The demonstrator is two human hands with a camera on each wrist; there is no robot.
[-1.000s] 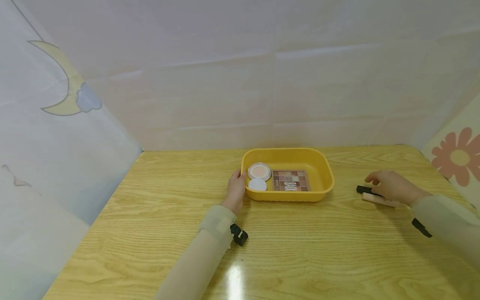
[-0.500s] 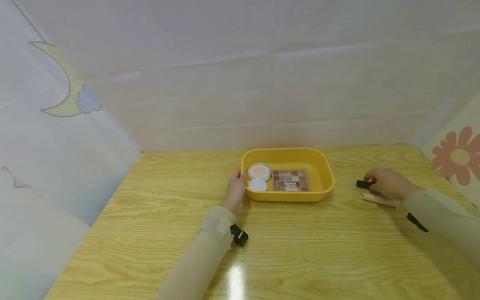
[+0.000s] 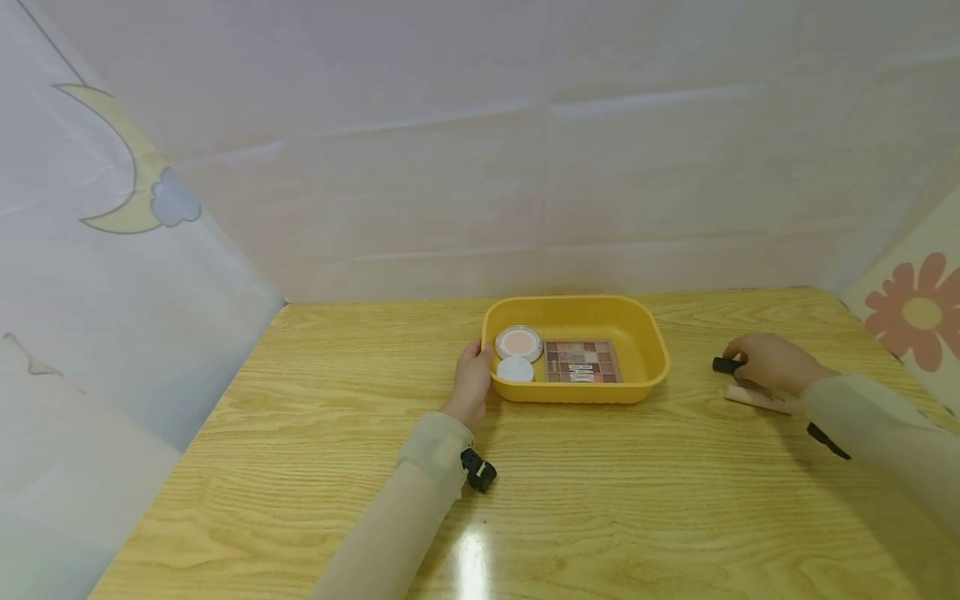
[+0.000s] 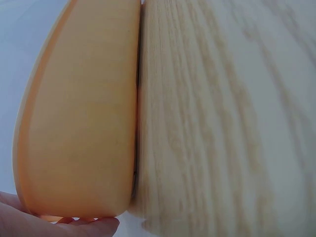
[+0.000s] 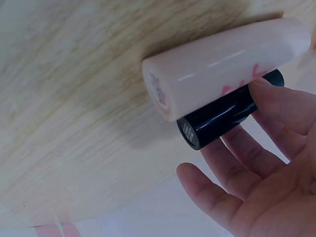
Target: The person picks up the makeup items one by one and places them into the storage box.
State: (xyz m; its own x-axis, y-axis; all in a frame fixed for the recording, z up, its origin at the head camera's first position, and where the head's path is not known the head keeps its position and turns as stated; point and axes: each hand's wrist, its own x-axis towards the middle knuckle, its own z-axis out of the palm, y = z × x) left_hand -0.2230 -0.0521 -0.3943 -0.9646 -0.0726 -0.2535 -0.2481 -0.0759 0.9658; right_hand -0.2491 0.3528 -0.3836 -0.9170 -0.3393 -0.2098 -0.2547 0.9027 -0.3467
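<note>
My left hand point(image 3: 470, 385) grips the left end of a yellow plastic basket point(image 3: 577, 394); in the left wrist view its fingers lie along the basket's end wall point(image 4: 79, 118). To the right of the basket, my right hand point(image 3: 776, 364) pinches a slim black cosmetic tube point(image 3: 724, 365) between thumb and fingers. The palm side hides part of that tube in the head view, while the right wrist view shows its black end point(image 5: 190, 133) and glossy side. Right beside it lies a thicker pale pink tube point(image 3: 756, 400) with red lettering, on the table.
Inside the basket sit a round compact point(image 3: 519, 343), a white round container point(image 3: 515, 369) and an eyeshadow palette point(image 3: 581, 362). The wooden table point(image 3: 600, 500) meets a pale cloth backdrop point(image 3: 420, 208) at its far edge, with more cloth on both sides.
My right hand has shifted slightly left and away from me, drawing the black tube apart from the pale pink one. The left hand and the basket have stayed put.
</note>
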